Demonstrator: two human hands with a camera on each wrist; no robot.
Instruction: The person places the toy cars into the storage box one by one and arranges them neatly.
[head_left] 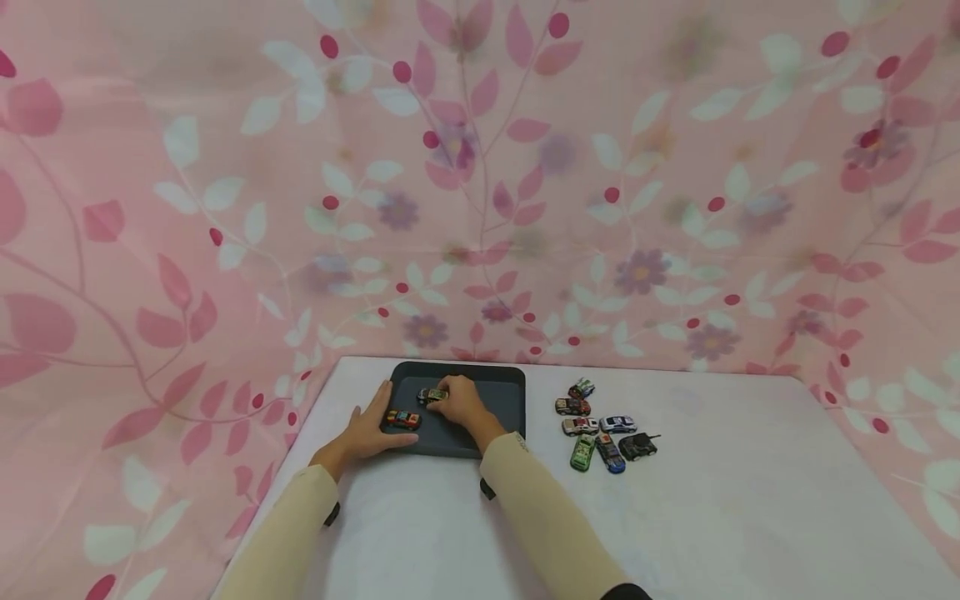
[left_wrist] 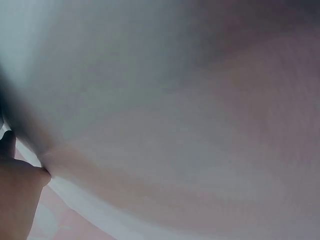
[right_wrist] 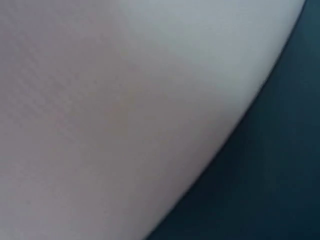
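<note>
A dark rectangular tray (head_left: 487, 375) lies at the far left of the table. In the head view my right hand (head_left: 462, 403) reaches over it and pinches a small toy car (head_left: 431, 396) of dark and yellowish colour. Nearer the tray's left side stands an orange-and-red toy car (head_left: 403, 419). My left hand (head_left: 367, 429) rests at the tray's left front corner, fingers straight along the side and thumb stretched along the front rim. The left wrist view catches part of that left hand (left_wrist: 20, 185) at its edge; the right wrist view has only the tray's dark surface (right_wrist: 270, 165) and white table.
Several toy cars cluster right of the tray, among them a green car (head_left: 582, 453), a blue car (head_left: 611, 454) and a white car (head_left: 618, 424). Beside them is a black toy tank (head_left: 638, 447). A floral pink cloth (head_left: 480, 208) hangs behind the white table (head_left: 750, 483).
</note>
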